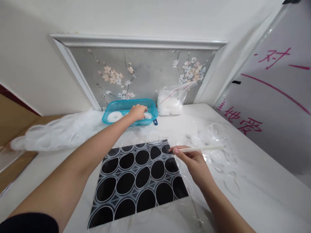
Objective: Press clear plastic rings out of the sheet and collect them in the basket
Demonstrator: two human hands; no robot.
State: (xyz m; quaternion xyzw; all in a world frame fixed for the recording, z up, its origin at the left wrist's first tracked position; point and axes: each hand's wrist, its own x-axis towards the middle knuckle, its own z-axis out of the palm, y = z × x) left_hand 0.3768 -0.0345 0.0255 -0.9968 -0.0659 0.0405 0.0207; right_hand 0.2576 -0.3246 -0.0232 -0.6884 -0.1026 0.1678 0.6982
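My left hand (138,112) reaches into a blue plastic basket (130,103). Its fingers curl down at the basket's right end, by a white round item (147,115); the fingertips are mostly hidden. A white ring-shaped piece (115,116) lies at the basket's left end. My right hand (193,159) pinches a slim white stick (206,148) near one end, above the upper right corner of a black sheet (125,183) printed with grey-rimmed ovals. The stick's far end points right. Clear film seems to lie around the sheet.
A long heap of translucent white rings (60,131) covers the table's back left. Clear plastic rings (216,137) spread at right. A zip bag of white material (171,102) stands against the wall beside the basket. A whiteboard with red writing (272,81) is at far right.
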